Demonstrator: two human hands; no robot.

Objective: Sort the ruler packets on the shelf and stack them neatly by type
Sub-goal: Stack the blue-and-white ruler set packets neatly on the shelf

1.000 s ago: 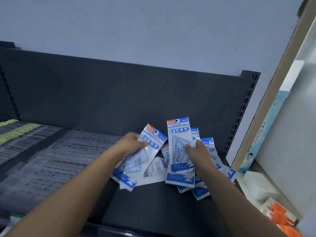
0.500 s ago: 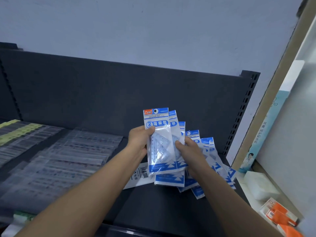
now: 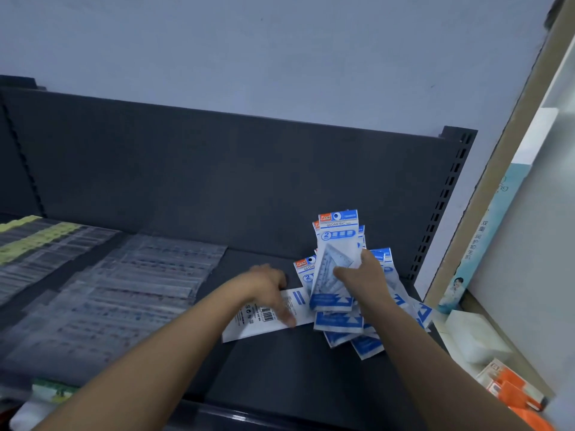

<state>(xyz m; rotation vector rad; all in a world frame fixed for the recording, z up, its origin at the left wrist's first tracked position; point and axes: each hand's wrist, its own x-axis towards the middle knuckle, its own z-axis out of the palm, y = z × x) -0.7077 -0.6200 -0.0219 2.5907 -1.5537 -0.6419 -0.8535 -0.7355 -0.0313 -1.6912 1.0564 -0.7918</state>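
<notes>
Dim, cool, bluish light falls evenly, brightest on the wall (image 3: 280, 51) at 12 o'clock, leaving only soft shadows on the dark shelf (image 3: 280, 368). The left hand (image 3: 267, 287) and the clear packets (image 3: 124, 290) at 9 o'clock are smeared with blur. Straight lines lean and bend toward the 3 o'clock edge.

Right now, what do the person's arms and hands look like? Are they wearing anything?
The left arm and right arm are bare, no sleeves in view. The left hand and right hand wear no gloves, and I see no watch, bracelet or ring.

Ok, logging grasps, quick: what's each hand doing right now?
Left hand: on the face-down packet; grip cannot be told.
Right hand: holding the blue packets.
</notes>
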